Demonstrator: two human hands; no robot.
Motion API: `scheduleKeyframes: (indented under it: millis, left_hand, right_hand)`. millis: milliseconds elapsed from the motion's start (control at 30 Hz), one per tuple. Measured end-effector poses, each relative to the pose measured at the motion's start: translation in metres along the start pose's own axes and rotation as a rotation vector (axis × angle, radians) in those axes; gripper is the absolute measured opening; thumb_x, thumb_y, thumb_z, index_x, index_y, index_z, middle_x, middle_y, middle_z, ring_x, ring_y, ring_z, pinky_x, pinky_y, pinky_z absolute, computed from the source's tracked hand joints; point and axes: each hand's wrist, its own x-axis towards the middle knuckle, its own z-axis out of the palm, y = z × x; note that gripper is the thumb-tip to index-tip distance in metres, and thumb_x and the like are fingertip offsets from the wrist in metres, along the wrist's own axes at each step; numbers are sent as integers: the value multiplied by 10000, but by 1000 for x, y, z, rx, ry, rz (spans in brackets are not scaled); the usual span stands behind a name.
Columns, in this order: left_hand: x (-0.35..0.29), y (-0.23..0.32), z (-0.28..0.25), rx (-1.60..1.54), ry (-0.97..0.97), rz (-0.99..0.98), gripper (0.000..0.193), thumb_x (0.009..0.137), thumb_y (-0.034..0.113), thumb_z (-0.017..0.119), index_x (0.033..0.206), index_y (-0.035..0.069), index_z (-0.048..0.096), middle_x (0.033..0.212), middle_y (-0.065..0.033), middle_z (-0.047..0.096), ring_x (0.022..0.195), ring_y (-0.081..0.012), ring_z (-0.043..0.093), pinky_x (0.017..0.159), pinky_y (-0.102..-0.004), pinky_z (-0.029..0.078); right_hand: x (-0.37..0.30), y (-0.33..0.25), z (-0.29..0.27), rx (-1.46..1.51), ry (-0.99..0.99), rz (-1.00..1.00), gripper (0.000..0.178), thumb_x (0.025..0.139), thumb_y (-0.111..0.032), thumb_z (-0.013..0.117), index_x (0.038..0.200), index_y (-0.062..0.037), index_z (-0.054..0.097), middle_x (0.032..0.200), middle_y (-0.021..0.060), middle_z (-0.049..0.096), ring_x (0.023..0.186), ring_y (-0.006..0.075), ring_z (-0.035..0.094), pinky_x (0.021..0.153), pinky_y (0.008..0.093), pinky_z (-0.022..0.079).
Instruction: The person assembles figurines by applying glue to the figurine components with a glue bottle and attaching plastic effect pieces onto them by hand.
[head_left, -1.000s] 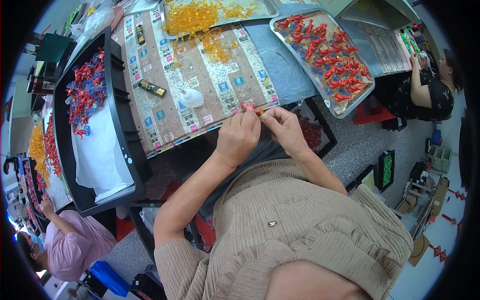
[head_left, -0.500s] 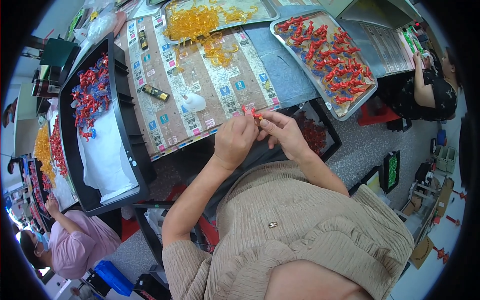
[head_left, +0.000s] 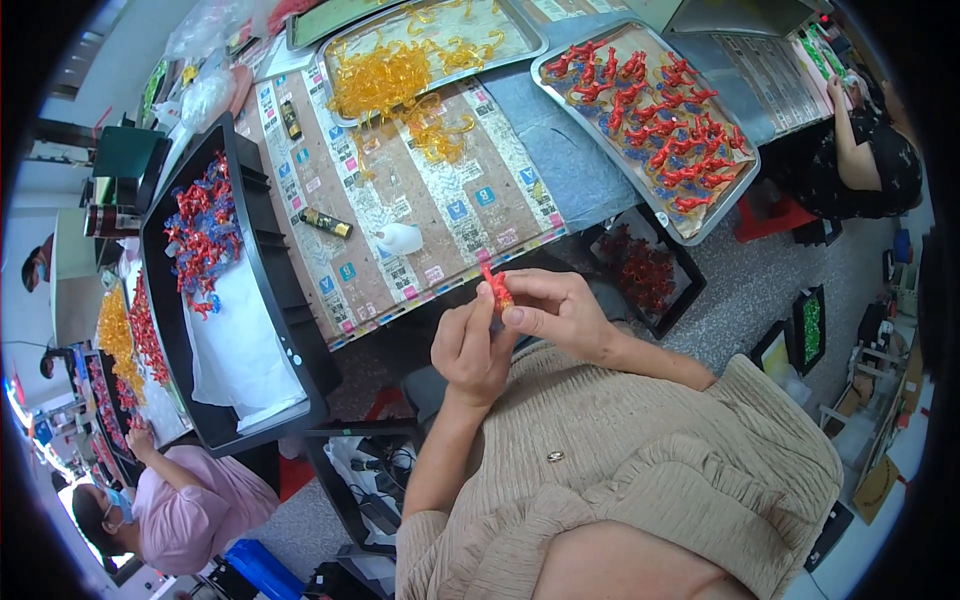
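Note:
Just in front of the table edge, both hands hold a small red figurine point(head_left: 498, 289) upright, with a bit of yellow at its lower part. The fingers of my left hand point(head_left: 470, 350) are closed on its left side. My right hand point(head_left: 565, 318) pinches it from the right between thumb and fingers. The lower end of the figurine is hidden by the fingers. Beyond the hands lie a white dropper bottle point(head_left: 400, 238) on its side and a heap of translucent yellow curved pieces point(head_left: 380, 82), spread over a metal tray point(head_left: 520, 30) and the table.
At the left, a deep black tray point(head_left: 318, 385) holds red and blue figurines on white paper. A metal tray point(head_left: 690, 238) of similar figurines overhangs the table's right edge. Two dark cylinders point(head_left: 326, 222) lie on the printed table cover point(head_left: 440, 210). Other people sit at both sides.
Both hands have drawn lower, nearer my body, and the red figurine has turned from slanted to upright between the fingers. The whole view has shifted slightly.

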Motion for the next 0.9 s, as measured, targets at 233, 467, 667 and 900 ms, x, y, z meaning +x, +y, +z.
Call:
scheduleKeyframes:
  millis: [233,467,667,900]
  left_hand:
    - [-2,20,-3,62,67,-86,321,747,87,769,1032,-30,675,841,-97,615,653,-201,589,559,-284,480]
    - [-6,25,-2,74,90,-126,272,737,19,776,983,-25,668,850,-95,602,734,-202,596,644,-283,498]
    - [-9,23,-1,103,84,-73,273,786,90,749,1015,-28,658,884,-111,617,690,-206,587,592,-289,479]
    - [-11,24,-1,117,67,-91,258,785,96,751,996,-20,659,885,-100,617,701,-202,576,613,-297,472]
  right_hand:
    - [-6,-9,7,-298,30,-184,364,835,-204,724,1070,62,642,873,64,647,692,51,532,578,206,428]
    - [-10,-12,5,-353,1,-240,395,832,-225,722,1068,80,632,1013,143,661,754,94,581,649,244,481]
    - [-11,-15,4,-343,2,-229,388,819,-218,728,1053,77,637,1057,182,661,719,109,586,633,255,484]
    - [-13,-17,3,-344,-6,-207,386,822,-227,719,1053,72,643,1046,184,661,691,107,571,608,254,477]
